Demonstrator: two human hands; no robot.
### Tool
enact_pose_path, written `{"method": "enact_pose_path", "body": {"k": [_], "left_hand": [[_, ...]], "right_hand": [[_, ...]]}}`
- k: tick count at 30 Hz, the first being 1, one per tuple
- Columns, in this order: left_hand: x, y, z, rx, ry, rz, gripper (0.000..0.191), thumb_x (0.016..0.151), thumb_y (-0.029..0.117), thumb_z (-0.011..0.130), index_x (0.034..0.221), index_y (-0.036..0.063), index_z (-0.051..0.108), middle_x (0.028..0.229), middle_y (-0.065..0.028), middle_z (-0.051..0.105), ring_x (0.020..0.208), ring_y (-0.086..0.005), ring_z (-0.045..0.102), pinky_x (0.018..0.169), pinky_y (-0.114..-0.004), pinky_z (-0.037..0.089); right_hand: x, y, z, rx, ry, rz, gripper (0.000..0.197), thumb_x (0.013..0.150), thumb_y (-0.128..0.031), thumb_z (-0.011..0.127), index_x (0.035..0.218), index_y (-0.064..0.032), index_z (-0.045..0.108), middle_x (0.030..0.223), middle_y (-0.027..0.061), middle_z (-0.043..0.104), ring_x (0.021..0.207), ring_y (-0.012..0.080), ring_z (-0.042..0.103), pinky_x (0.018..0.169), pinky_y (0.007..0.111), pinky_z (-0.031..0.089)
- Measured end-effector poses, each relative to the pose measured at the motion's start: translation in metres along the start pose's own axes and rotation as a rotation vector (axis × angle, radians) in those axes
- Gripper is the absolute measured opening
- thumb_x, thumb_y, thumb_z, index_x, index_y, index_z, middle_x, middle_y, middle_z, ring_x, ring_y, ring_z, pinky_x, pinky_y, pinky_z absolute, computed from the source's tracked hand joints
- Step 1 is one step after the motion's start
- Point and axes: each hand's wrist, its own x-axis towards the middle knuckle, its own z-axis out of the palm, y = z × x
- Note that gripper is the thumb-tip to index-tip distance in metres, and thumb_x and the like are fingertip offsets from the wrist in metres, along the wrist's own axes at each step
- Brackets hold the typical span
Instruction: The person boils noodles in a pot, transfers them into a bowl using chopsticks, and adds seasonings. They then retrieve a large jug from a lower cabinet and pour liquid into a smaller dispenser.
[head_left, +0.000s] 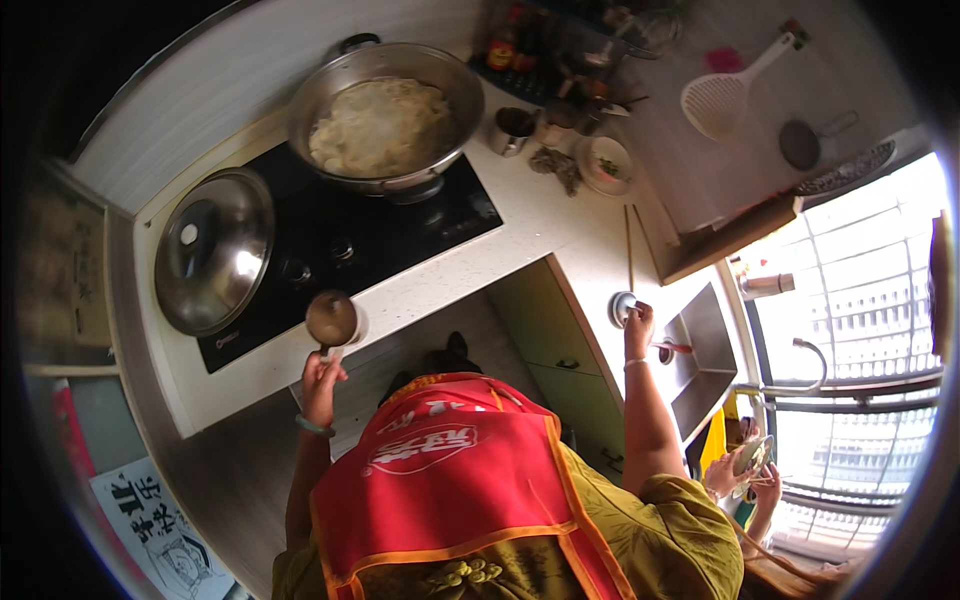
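My left hand grips the short handle of a round ladle or small pan, held above the front edge of the hob. Its bowl looks brown. Over the counter by the sink, the fingers of my right hand close on a small round metal bowl or lid; which of the two is unclear. A pair of chopsticks lies just beyond it. On the black hob stands a large steel wok with steaming pale food in it.
A domed steel lid rests on the hob's left. Behind my right hand are a bowl with green bits, a metal cup and bottles. A sink lies right. Another person's hands hold a dish nearby.
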Motion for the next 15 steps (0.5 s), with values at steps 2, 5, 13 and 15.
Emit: {"method": "enact_pose_path", "body": {"k": [2, 5, 13, 15], "left_hand": [[-0.001, -0.002, 0.003, -0.037, 0.029, -0.002, 0.011, 0.084, 0.012, 0.048, 0.076, 0.0066, 0.044, 0.062, -0.0009, 0.045, 0.06, -0.0091, 0.045, 0.059, -0.024, 0.039], [-0.008, 0.002, 0.004, -0.182, 0.094, 0.014, 0.011, 0.082, 0.013, 0.045, 0.073, 0.008, 0.043, 0.059, 0.0004, 0.039, 0.058, -0.0095, 0.041, 0.058, -0.025, 0.039], [-0.02, 0.03, 0.018, -0.199, 0.052, -0.077, 0.016, 0.084, 0.017, 0.041, 0.072, 0.006, 0.045, 0.061, -0.0015, 0.041, 0.058, -0.011, 0.041, 0.065, -0.029, 0.042], [-0.022, 0.035, 0.018, -0.215, 0.018, -0.081, 0.017, 0.084, 0.017, 0.038, 0.073, 0.0057, 0.045, 0.062, -0.0012, 0.041, 0.06, -0.0107, 0.041, 0.066, -0.029, 0.042]], "right_hand": [[0.013, 0.017, -0.018, -0.379, 0.113, -0.04, 0.037, 0.077, -0.026, 0.05, 0.111, -0.01, 0.048, 0.095, 0.0181, 0.054, 0.089, 0.0326, 0.052, 0.079, 0.039, 0.04], [0.033, 0.043, -0.014, -0.467, -0.094, -0.093, 0.05, 0.073, -0.028, 0.056, 0.117, -0.0066, 0.045, 0.1, 0.0241, 0.05, 0.096, 0.0364, 0.049, 0.084, 0.039, 0.039], [0.052, 0.048, -0.003, -0.545, -0.12, -0.061, 0.03, 0.059, -0.016, 0.064, 0.087, -0.0077, 0.061, 0.088, 0.0188, 0.055, 0.078, 0.0325, 0.054, 0.073, 0.037, 0.044], [0.054, 0.056, 0.007, -0.414, -0.147, -0.039, 0.029, 0.058, -0.016, 0.064, 0.085, -0.0054, 0.061, 0.084, 0.0168, 0.054, 0.074, 0.0295, 0.053, 0.07, 0.036, 0.044]]}}
